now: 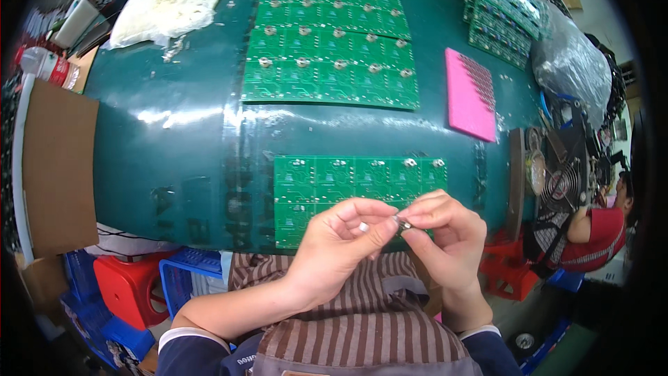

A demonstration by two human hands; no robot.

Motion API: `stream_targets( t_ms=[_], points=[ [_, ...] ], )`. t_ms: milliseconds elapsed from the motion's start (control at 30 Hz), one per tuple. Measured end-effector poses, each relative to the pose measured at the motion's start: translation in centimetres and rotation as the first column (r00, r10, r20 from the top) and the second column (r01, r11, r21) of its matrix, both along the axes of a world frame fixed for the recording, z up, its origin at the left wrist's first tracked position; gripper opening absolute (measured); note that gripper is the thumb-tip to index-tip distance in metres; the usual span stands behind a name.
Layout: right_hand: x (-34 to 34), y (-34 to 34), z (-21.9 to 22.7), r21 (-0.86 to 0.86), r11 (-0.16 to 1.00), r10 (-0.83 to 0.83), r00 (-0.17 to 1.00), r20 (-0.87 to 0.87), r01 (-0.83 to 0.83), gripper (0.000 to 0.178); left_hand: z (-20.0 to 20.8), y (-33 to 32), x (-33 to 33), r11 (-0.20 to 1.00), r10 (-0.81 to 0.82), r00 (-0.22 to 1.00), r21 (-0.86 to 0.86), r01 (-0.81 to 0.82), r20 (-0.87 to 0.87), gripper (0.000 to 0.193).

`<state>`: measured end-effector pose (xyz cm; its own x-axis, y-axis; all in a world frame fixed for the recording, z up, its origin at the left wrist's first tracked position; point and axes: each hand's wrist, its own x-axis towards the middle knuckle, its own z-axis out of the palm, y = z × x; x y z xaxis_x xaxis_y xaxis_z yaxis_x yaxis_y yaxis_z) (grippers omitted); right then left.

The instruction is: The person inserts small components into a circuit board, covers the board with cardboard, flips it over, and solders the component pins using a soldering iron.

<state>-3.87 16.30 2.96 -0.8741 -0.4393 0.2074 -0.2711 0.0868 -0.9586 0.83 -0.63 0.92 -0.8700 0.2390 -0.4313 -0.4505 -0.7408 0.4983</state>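
Observation:
My left hand and my right hand meet over the near edge of a green circuit board panel. Between their fingertips is a small metal component, pinched by the thumb and forefinger of my right hand. The left thumb and forefinger close against the same part. A tiny white piece sits among the curled fingers of my left hand. Along the panel's far edge, round metal parts stand at the right end. My hands hide the panel's near right portion.
Beyond lies a larger stack of green panels bearing round metal parts. A pink foam block with rows of pins is at right. A plastic bag of pale small pieces lies far left. A fan and another person are at right.

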Motion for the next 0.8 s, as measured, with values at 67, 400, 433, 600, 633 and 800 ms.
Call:
stream_targets(
  t_ms=[67,400,433,600,633,800],
  points=[
    [0.1,-0.2,0.0,0.007,0.999,-0.050,0.999,0.003,0.050,0.018,-0.3,-0.3,-0.1,0.998,-0.035,0.999,0.045,0.036,-0.029,0.021],
    [-1.5,-1.7,0.4,0.056,0.996,0.069,0.997,-0.025,-0.067,0.017,3.0,-7.1,-4.2,0.565,-0.569,0.809,-0.786,0.252,-0.149,0.024],
    [-1.9,-1.8,0.1,0.126,0.992,-0.014,0.995,-0.096,0.026,0.016,3.4,-8.2,-5.7,0.501,-0.443,0.882,-0.861,0.094,-0.162,0.024],
    [-4.3,-2.6,-0.5,0.367,0.909,-0.075,0.945,-0.320,0.196,0.010,1.5,-20.3,-17.6,-0.547,-0.383,0.773,-0.550,-0.631,-0.506,0.028],
    [-4.5,-3.2,-0.3,0.389,0.902,-0.034,0.929,-0.368,0.187,0.009,0.2,-25.7,-20.0,-0.703,-0.369,0.816,-0.440,-0.559,-0.446,0.030],
    [-5.4,-2.8,-0.6,0.453,0.875,-0.022,0.948,-0.318,0.172,0.007,-2.8,-28.6,-24.3,-0.803,-0.394,0.870,-0.348,-0.483,-0.297,0.034]
  ],
)
